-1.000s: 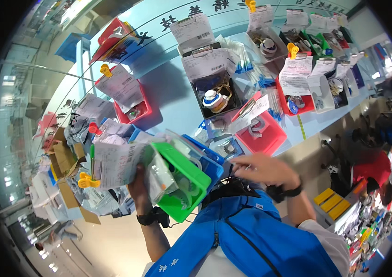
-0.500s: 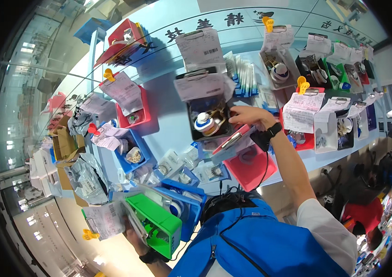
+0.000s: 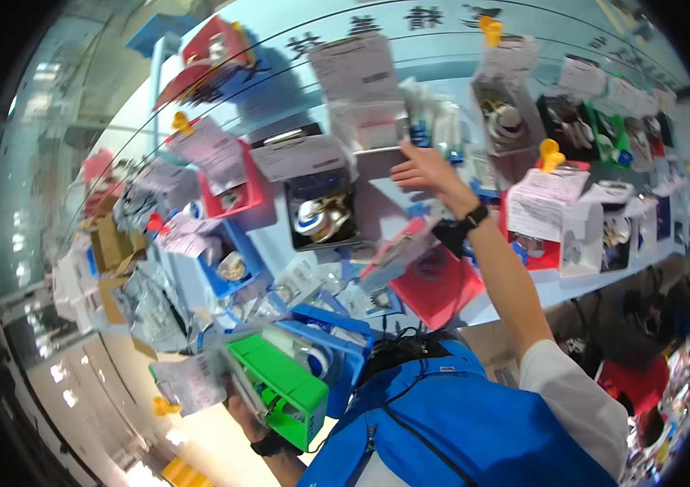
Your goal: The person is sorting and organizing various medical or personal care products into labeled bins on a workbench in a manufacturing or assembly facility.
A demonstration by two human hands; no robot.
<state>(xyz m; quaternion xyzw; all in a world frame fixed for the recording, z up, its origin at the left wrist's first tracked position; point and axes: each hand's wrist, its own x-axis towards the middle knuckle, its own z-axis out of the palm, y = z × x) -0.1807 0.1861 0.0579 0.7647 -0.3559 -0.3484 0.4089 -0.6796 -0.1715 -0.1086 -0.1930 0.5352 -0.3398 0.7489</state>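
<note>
A long pale-blue desk [image 3: 442, 49] curves across the view, crowded with red, blue and black bins, each carrying a paper slip. The right hand [image 3: 422, 170] reaches far over it, fingers spread apart, at a clear packet [image 3: 377, 130] beside the black bin [image 3: 320, 213]. The left hand [image 3: 241, 407], low and mostly hidden, seems clamped under a green bin [image 3: 280, 388]. A glossy floor lies on the left.

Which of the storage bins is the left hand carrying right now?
The green bin, held by the left hand at the lower left. The red, blue and black bins all sit on the table.
</note>
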